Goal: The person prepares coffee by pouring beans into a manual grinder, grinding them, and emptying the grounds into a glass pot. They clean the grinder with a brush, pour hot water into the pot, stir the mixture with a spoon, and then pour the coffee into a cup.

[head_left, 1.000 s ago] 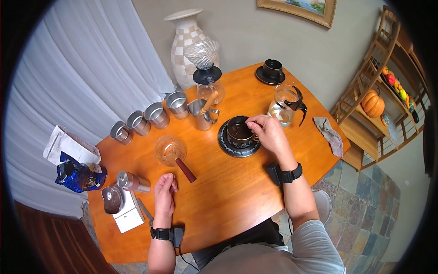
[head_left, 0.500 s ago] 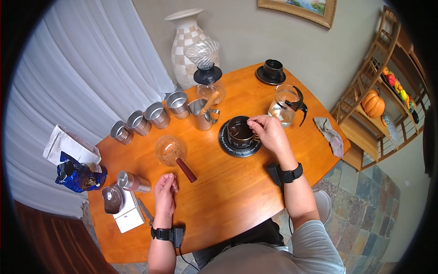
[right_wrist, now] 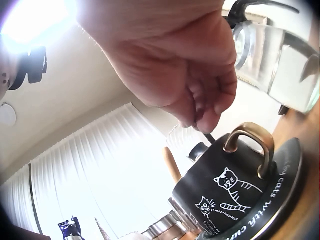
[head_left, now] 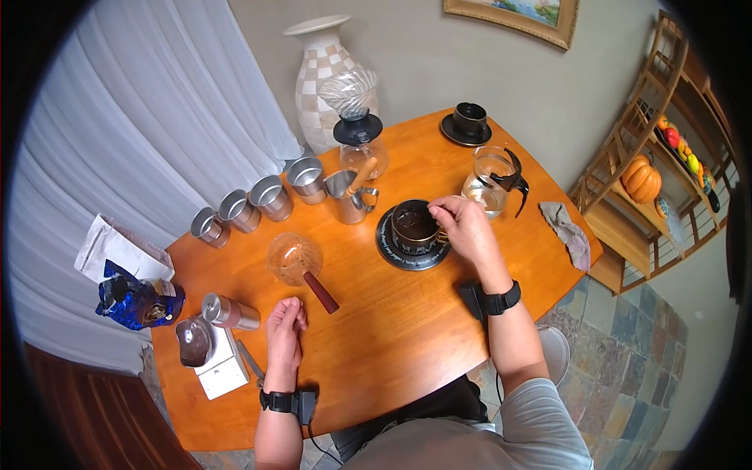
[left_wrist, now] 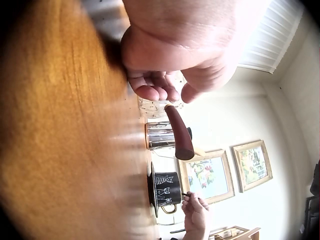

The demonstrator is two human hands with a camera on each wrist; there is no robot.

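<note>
Over the black cup (head_left: pixel 413 236), the right hand (head_left: pixel 467 229) pinches a thin dark stick-like utensil (right_wrist: pixel 209 137) between thumb and fingertips. Its lower end is hidden inside the cup, which holds dark liquid. White cat drawings and a gold handle (right_wrist: pixel 265 142) show on the cup in the right wrist view. It stands on a black saucer (head_left: pixel 393 254) with white lettering. The left hand (head_left: pixel 283 333) rests on the table, fingers loosely curled and holding nothing. Beyond it, a dark red handle (head_left: pixel 321 293) extends from a clear glass vessel (head_left: pixel 294 252).
Several metal cups (head_left: pixel 270 197) line the left back edge, near a steel pitcher (head_left: pixel 342 205) and a glass brewer (head_left: pixel 358 129). A glass water pot (head_left: pixel 484 192), a cloth (head_left: pixel 565 235) and another black cup (head_left: pixel 470 119) stand right. A white scale (head_left: pixel 222 377) lies at left.
The right hand has shifted very slightly to the right over the cup, still pinching the utensil. The left hand has stayed in place.
</note>
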